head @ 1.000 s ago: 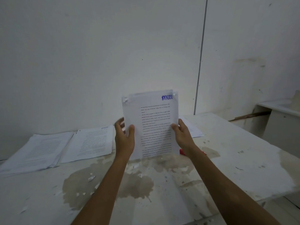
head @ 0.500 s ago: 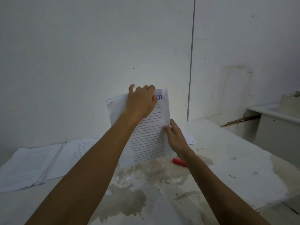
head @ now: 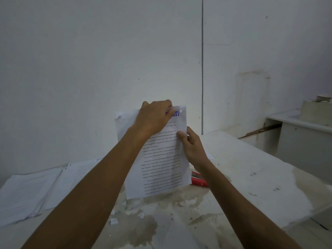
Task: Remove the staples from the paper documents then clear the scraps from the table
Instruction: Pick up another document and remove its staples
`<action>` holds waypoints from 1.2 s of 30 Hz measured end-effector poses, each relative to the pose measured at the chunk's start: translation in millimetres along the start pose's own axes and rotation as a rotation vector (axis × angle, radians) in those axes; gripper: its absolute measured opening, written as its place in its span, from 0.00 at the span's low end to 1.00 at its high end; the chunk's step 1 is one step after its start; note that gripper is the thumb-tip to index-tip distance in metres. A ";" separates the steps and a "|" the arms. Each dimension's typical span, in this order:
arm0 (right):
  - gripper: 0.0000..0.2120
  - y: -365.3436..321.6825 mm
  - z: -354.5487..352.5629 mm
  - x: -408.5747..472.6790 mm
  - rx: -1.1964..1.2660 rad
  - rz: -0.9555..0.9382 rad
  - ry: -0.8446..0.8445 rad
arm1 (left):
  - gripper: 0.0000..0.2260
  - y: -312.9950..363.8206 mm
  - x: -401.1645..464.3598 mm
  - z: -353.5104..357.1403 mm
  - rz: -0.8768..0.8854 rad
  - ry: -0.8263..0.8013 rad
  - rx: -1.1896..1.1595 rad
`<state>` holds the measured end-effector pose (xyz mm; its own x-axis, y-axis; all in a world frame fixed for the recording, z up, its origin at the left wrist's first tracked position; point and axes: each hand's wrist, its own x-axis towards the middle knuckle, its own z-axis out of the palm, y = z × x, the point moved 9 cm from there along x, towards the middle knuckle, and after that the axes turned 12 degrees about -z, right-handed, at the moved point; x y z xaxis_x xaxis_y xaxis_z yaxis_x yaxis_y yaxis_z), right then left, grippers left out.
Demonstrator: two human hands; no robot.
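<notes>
Document: a printed paper document (head: 161, 169) is held upright above the surface (head: 251, 177), its bottom edge just over the stained middle patch, with upside-down purple lettering at its top edge.
Left hand: the left hand (head: 152, 119) reaches over the document's top edge, fingers curled round it beside the purple lettering; its grip is closed on the paper.
Right hand: the right hand (head: 193, 148) holds the document's right edge about a third of the way down, thumb (head: 180, 134) on the front face and fingers behind, so its grip is also closed on the paper.
Top corners: both upper corners of the document look torn or creased; I cannot make out a staple there.
Red tool: a small red tool (head: 198, 179) lies on the surface just right of the document's lower corner, partly hidden by the right forearm; likely a staple remover.
Scraps: small white paper scraps (head: 114, 221) are scattered on the surface below the document.
Other papers: further printed sheets (head: 32, 193) lie flat on the surface, well left of the document; another sheet shows behind it to the right.
</notes>
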<state>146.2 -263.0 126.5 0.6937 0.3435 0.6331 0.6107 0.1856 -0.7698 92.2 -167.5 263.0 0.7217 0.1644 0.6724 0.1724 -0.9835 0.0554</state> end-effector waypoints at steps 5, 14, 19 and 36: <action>0.13 -6.2 -4.1 0.9 0.009 -0.018 -0.017 | 0.14 4.3 -0.5 -2.7 0.005 0.001 -0.006; 0.16 -22.0 -19.3 7.4 -0.004 -0.028 0.071 | 0.13 17.5 -10.2 -4.1 0.043 0.020 0.013; 0.15 -25.6 -19.1 5.5 -0.058 -0.052 0.041 | 0.11 32.5 -14.0 -12.0 0.128 0.057 0.014; 0.23 12.1 -25.7 -3.4 -0.228 0.068 -0.359 | 0.09 7.1 -28.6 16.2 0.208 0.018 0.147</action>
<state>161.1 -285.6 117.2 0.5830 0.6544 0.4816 0.6648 -0.0434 -0.7458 83.6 -178.0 232.3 0.7400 -0.0427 0.6712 0.1181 -0.9742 -0.1922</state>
